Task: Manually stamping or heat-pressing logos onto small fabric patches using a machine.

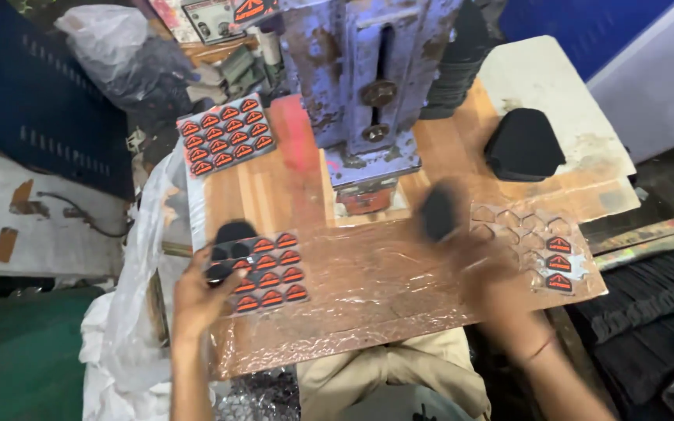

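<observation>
My left hand (pixel 200 292) rests on a black sheet of red-and-black patches (pixel 263 269), its fingers on the sheet's left edge, where some places are bare black. Blurred by motion, my right hand (pixel 481 273) grips a small black shield-shaped piece (pixel 437 212) above the foil-covered board (pixel 376 288). Just right of it lies a clear backing sheet (pixel 536 238) with empty shield outlines and three red patches left at its lower right. A blue press (pixel 368 86) stands behind, its round head (pixel 364 199) low over the board.
A full sheet of red patches (pixel 226 134) lies at the back left on the wooden table. A stack of black shield pieces (pixel 524 144) sits at the back right. Plastic bags (pixel 130 312) hang left. Dark strips (pixel 649 296) are piled right.
</observation>
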